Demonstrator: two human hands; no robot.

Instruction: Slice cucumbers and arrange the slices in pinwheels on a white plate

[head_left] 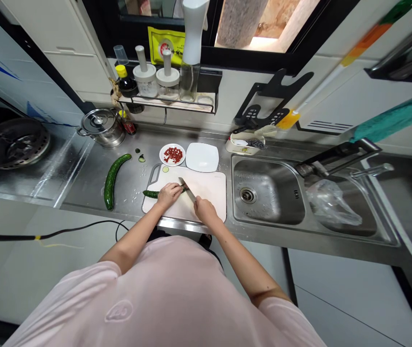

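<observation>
My left hand [170,194] is closed over a green cucumber [150,193] that lies across the white cutting board [213,193]. In my right hand [206,210] is the handle of a kitchen knife [188,190]; its blade stands at the cucumber's right end, close beside my left fingers. A pale round slice [165,169] rests near the board's top left corner. Left of the board, a whole curved cucumber [112,182] lies on the steel counter, with small cut-off pieces [141,158] near it. My fingers hide the middle of the cucumber on the board.
Behind the board stand a plate of chopped red pieces [173,154] and a white square plate [202,157]. A steel sink [269,193] is at the right, holding a plastic bag [332,202] in its second basin. A lidded pot [102,126] and a wok [10,142] stand left.
</observation>
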